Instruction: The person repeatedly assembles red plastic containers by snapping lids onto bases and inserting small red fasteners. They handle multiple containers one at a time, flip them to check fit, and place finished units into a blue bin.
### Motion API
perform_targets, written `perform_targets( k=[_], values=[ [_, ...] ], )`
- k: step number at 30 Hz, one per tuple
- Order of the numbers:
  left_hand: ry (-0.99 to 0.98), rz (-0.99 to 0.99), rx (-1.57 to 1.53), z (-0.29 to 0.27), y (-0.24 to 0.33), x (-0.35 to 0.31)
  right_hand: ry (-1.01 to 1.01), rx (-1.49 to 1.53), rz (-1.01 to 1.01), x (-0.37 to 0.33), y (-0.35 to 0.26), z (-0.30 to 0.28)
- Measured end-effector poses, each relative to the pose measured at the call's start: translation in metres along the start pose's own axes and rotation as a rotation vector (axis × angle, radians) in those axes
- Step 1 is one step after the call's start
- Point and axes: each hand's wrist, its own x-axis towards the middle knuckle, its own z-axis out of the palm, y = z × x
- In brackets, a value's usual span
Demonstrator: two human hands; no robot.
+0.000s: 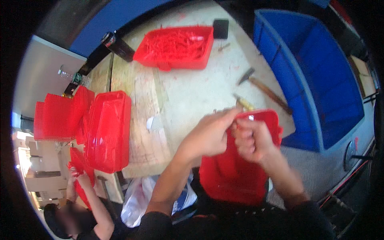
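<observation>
Two-handed work is unfolding: left hand (210, 134) gripping the red tub (236, 176) by its rim at the table (192, 90), right hand (256, 140) clenching there, contents hidden. They're seemingly trimming it; the next move is calling for firm bracing.

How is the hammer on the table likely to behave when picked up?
The hammer will probably feel head-heavy, its dark, seemingly metal head sitting at one end of a wooden handle. That crosswise head likely keeps it from rolling.
</observation>
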Motion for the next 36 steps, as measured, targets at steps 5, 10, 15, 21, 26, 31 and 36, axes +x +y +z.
perform_targets(
  k=[5, 10, 15, 21, 26, 31, 36],
  values=[
    [0.015, -0.035, 0.056, -0.003, 0.012, -0.001, -0.215, -0.141, -0.184, -0.008, 0.008, 0.001],
    [0.043, 0.062, -0.01, -0.002, 0.014, -0.001, 0.07, -0.949, -0.924, -0.002, 0.02, 0.003],
    [0.006, 0.051, -0.165, -0.003, 0.005, 0.002, 0.211, -1.339, -1.156, -0.001, 0.022, 0.01],
    [0.087, 0.131, -0.138, 0.004, 0.007, 0.0, -0.157, -0.217, -0.23, -0.014, 0.0, 0.005],
    [0.172, 0.133, -0.08, 0.015, 0.017, -0.002, -0.23, 0.119, -0.106, -0.011, 0.001, -0.006],
    [0.119, 0.047, -0.12, 0.018, 0.018, 0.001, -0.133, -0.263, -0.376, -0.015, 0.003, -0.003],
    [0.218, 0.17, -0.06, 0.017, 0.018, 0.001, 0.359, -1.123, -1.119, -0.001, 0.023, 0.018]
  ],
)
